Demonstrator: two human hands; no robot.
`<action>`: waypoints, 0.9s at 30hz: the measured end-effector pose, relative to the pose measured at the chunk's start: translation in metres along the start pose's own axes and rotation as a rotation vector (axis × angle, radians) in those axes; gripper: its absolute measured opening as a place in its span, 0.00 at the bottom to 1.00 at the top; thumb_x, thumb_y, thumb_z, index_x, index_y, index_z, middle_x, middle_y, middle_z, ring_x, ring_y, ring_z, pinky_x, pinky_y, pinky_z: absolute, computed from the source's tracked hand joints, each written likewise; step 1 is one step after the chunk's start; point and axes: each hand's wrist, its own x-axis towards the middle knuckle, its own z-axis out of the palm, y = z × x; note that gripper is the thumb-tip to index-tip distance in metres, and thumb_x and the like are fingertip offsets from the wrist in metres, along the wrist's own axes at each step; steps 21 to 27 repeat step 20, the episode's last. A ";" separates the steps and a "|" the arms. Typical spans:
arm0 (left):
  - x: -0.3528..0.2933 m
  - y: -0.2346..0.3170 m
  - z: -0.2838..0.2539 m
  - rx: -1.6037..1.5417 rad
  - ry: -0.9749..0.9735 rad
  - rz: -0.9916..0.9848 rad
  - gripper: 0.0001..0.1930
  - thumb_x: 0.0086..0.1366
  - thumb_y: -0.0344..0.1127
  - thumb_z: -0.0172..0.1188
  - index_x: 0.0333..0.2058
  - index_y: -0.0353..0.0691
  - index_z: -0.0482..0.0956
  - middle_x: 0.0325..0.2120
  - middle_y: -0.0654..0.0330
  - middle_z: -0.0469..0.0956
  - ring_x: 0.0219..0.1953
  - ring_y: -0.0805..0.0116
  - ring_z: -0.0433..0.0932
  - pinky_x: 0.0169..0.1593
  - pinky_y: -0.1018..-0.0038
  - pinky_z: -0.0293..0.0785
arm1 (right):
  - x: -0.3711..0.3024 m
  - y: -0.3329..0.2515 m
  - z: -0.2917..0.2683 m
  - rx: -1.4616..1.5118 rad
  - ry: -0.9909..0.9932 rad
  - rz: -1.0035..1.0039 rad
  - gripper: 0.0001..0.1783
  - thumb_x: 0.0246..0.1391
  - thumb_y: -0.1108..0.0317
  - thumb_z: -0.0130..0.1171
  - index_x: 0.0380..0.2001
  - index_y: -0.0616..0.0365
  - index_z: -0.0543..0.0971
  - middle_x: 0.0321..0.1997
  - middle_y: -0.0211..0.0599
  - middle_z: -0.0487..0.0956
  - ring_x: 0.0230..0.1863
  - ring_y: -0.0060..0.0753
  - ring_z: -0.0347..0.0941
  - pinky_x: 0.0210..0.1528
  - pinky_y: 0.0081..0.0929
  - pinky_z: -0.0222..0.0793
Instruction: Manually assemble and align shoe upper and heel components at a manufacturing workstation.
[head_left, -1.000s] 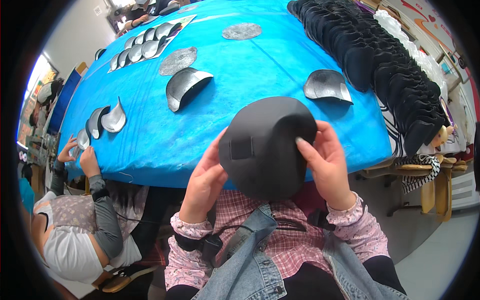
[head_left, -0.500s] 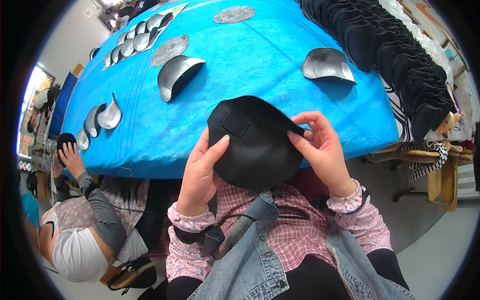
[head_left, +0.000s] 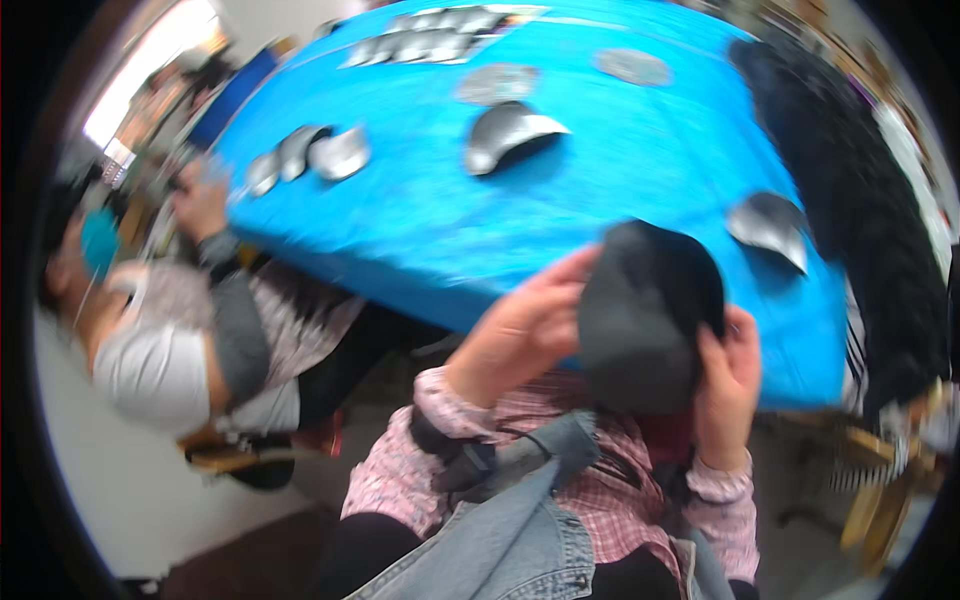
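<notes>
Between my two hands is a black, leather-like rounded piece [head_left: 640, 320], curved so that its sides bend around a hollow. My left hand [head_left: 525, 325] is closed on its left edge, the fingertips partly behind it. On the opposite edge, my right hand [head_left: 730, 375] grips it with the thumb on the near face. The piece is above my lap at the near edge of the blue-covered table [head_left: 420, 240]. Beyond it lie a silver-grey curved shell [head_left: 510, 140] and, to the right, another shell [head_left: 768, 225]. Motion blurs the picture.
Flat grey ovals [head_left: 632, 67] and rows of shells on a sheet [head_left: 430, 35] lie farther back. Several more shells [head_left: 338, 153] are at the left. A long dark stack [head_left: 830, 180] lines the right side. A co-worker [head_left: 180, 340] sits at my left.
The view has swung left, so the table and co-worker appear farther right. The black piece has turned and bent more; its stitched square patch no longer shows. Both hands still hold it.
</notes>
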 end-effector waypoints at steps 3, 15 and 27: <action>0.004 -0.008 0.019 0.188 -0.065 0.019 0.32 0.65 0.39 0.56 0.63 0.38 0.53 0.56 0.61 0.64 0.57 0.73 0.64 0.58 0.75 0.62 | -0.008 -0.016 0.006 0.000 -0.090 0.029 0.16 0.56 0.79 0.52 0.48 0.61 0.64 0.46 0.33 0.71 0.48 0.23 0.67 0.53 0.20 0.60; 0.007 0.005 0.010 0.611 0.163 0.302 0.21 0.60 0.28 0.60 0.51 0.35 0.68 0.41 0.61 0.76 0.44 0.75 0.74 0.49 0.78 0.69 | 0.014 -0.035 0.023 -0.294 -0.392 -0.160 0.26 0.57 0.60 0.56 0.54 0.62 0.65 0.56 0.41 0.70 0.56 0.34 0.67 0.58 0.32 0.61; 0.013 -0.001 0.022 0.623 0.072 0.197 0.22 0.58 0.26 0.62 0.51 0.35 0.68 0.44 0.61 0.73 0.48 0.73 0.71 0.52 0.76 0.67 | 0.021 -0.059 0.021 -0.815 -0.567 -0.185 0.31 0.49 0.56 0.64 0.53 0.59 0.70 0.53 0.40 0.73 0.54 0.42 0.69 0.58 0.33 0.61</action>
